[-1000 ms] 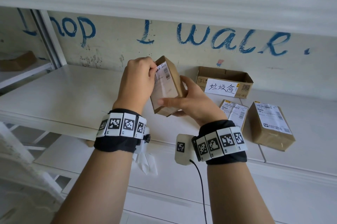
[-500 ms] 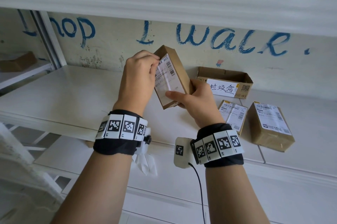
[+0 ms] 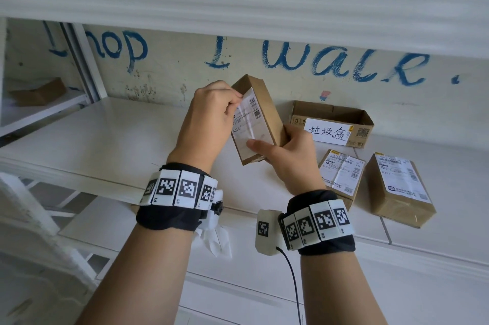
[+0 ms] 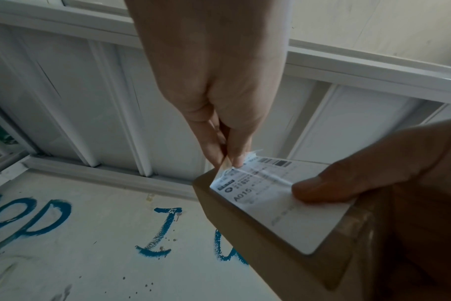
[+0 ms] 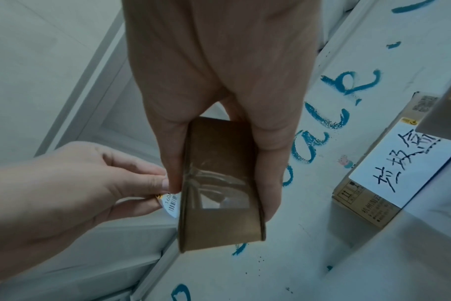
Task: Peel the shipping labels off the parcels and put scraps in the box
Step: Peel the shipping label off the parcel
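The label (image 3: 247, 118) sat on the parcel (image 3: 260, 123), held tilted above the shelf (image 3: 105, 139). The left hand (image 3: 211, 113) pinched its lifted top corner; the right hand (image 3: 288, 155) gripped the parcel, thumb on the label. The open box (image 3: 333, 123) stood just behind, two parcels (image 3: 341, 174) beside it.

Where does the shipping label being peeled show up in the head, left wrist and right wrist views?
Head: shipping label at centre, on the held parcel, its upper left corner pinched by the left hand.
Left wrist: lower right of centre, corner lifted.
Right wrist: only a corner shows, left of the parcel.
Shared landmark: blue wall lettering.
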`<state>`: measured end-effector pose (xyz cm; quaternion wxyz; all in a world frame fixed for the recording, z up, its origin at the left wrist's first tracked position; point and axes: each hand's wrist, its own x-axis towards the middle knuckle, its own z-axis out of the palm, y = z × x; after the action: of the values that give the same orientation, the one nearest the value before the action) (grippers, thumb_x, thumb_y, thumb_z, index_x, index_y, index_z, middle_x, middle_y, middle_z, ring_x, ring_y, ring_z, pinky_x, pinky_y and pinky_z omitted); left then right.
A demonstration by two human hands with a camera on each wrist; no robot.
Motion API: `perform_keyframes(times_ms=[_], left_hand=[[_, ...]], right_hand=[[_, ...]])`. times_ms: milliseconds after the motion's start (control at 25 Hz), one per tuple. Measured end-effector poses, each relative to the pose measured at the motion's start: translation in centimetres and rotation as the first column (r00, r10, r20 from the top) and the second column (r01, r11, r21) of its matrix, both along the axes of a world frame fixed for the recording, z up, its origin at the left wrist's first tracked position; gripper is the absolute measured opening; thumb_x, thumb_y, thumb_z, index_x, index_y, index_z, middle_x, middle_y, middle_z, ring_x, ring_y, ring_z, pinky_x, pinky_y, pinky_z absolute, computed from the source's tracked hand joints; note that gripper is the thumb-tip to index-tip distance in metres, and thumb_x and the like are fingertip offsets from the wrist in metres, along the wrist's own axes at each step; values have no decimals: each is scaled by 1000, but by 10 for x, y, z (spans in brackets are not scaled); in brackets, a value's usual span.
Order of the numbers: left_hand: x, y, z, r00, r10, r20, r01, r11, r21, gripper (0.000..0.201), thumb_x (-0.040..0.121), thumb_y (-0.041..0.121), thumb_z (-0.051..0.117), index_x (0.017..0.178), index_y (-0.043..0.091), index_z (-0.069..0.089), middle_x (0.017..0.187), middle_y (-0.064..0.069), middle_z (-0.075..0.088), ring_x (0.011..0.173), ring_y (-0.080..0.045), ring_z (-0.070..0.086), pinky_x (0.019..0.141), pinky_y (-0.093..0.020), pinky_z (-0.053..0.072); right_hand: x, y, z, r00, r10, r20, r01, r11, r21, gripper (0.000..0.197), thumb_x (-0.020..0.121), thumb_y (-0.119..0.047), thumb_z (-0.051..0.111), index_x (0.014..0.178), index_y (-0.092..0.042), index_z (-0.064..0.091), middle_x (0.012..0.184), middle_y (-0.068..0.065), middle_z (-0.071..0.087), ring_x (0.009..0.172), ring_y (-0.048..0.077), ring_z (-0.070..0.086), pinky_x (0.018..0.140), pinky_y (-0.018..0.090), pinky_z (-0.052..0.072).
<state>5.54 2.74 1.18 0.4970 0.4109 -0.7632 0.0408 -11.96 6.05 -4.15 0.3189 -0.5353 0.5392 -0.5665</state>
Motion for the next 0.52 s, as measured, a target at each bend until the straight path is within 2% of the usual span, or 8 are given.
perform_keyframes(times_ms=[200,360,520], left_hand=[[-1,5,0,1000,-24,9,24,1000,5,14,93,-3,71,103,1,80,106,-9,74,94,-17,71,77,-23,61],[-4,9,-5,999,-37,5,37,999,-1,13,92,-5,71,100,0,80,104,-8,75,91,-16,71,75,-23,62],[-7,11,-3,999,-40,26,40,999,-12,12,92,-5,71,98,0,80,103,-7,74,91,-16,71,75,-21,61]], right_hand=[[-2,4,2,1000,-5,27,5,1000,3,30,75,-17,97,93,-15,73,92,7,81,85,29,81,82,54,68],[-6,8,3,1000,-1,11,2,1000,-17,28,76,-15,96,91,-18,73,89,5,80,85,30,81,81,52,69],[-9,10,2,999,-8,46,8,1000,-4,29,73,-15,96,94,-15,77,91,9,83,86,33,82,83,56,68]])
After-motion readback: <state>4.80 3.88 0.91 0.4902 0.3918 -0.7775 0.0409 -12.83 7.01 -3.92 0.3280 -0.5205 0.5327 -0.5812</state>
